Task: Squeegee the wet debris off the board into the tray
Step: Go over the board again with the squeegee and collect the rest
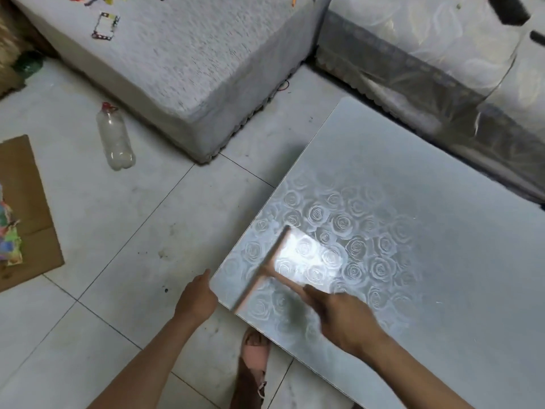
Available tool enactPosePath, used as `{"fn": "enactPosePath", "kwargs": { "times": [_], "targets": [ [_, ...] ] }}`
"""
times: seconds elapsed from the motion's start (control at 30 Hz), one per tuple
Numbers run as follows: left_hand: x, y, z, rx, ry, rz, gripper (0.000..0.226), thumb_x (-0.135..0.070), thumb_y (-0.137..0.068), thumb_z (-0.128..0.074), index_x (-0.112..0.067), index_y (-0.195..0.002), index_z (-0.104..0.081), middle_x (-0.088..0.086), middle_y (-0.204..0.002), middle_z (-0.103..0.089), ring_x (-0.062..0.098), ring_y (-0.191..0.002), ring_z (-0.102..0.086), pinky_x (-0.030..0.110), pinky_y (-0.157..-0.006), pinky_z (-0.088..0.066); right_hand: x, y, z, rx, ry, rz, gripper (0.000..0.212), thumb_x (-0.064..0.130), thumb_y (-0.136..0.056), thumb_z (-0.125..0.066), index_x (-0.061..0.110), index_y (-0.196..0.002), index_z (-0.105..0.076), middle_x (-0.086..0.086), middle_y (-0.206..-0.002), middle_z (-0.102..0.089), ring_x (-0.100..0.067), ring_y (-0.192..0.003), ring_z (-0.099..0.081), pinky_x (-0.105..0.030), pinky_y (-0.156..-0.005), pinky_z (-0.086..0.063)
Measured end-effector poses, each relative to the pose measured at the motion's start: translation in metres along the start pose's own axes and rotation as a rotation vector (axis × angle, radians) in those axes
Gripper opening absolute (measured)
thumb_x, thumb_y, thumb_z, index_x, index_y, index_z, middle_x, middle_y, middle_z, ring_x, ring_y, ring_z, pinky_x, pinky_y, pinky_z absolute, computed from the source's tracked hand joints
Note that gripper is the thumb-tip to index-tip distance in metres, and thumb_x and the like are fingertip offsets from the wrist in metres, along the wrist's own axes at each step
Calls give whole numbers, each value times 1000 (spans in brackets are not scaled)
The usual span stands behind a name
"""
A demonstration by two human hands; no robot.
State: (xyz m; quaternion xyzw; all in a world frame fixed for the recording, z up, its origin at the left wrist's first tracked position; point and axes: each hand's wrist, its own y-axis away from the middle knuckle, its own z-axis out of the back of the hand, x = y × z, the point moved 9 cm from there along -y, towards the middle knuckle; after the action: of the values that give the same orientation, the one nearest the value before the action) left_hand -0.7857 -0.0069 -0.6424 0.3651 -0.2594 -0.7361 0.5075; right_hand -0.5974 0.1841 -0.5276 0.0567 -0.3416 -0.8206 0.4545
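Observation:
A large grey board [413,184] with a rose pattern lies flat, filling the right half of the view. A pink squeegee [265,268] rests on it near the board's left edge, its blade running diagonally. My right hand [345,317] grips the squeegee's handle and looks motion-blurred. My left hand [196,298] is at the board's left edge, fingers curled against the rim. A bright reflection sits just right of the blade. No tray shows, and I cannot make out debris on the board.
A covered sofa block [188,69] stands behind, another covered seat [442,69] at the right. A plastic bottle [115,140] lies on the tiled floor, cardboard [26,208] at the left. My foot in a pink sandal [255,349] shows below the board.

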Motion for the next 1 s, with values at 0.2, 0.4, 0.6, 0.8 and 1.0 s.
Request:
{"fn": "enactPosePath", "kwargs": {
  "times": [0.2,0.4,0.6,0.8,1.0],
  "targets": [
    [-7,-12,8,19,6,21,41,1,-81,-41,-8,-119,-55,11,-125,-59,31,-113,-54,31,-91,-42,-22,29,41,-65,81,-81,42,28,-93,-36,43,-132,-32,-7,-89,-63,-31,-89,-62,-34,-61,-35],
    [-16,-25,15,81,-167,31,38,-7,-88,-43,-10,-124,-55,11,-130,-58,29,-120,-52,27,-92,-40,53,-48,61,-18,111,48,41,13,-87,-41,23,-126,-48,-16,-100,-63,-35,-91,-62,-31,-64,-33],
    [-37,-22,9,180,-362,52,49,-18,-91,-36,-18,-140,-38,9,-136,-50,28,-121,-51,30,-94,-41,-33,9,46,-3,112,-74,53,16,-88,-35,40,-135,-32,-9,-102,-64,-31,-94,-62,-33,-66,-38],
    [-53,-18,10,135,-514,62,59,-24,-94,-33,-14,-149,-16,10,-140,-44,27,-125,-47,35,-98,-41,-30,-8,93,-78,136,-19,64,14,-87,-40,48,-139,-30,-8,-105,-65,-30,-97,-62,-30,-66,-32],
    [-103,-11,7,29,-571,-42,52,-16,-93,-33,-12,-144,-25,8,-146,-33,27,-130,-37,38,-101,-38,-49,-18,68,-7,124,-20,50,12,-88,-41,29,-135,-43,-11,-107,-64,-31,-98,-62,-30,-66,-34]
  ]
}}
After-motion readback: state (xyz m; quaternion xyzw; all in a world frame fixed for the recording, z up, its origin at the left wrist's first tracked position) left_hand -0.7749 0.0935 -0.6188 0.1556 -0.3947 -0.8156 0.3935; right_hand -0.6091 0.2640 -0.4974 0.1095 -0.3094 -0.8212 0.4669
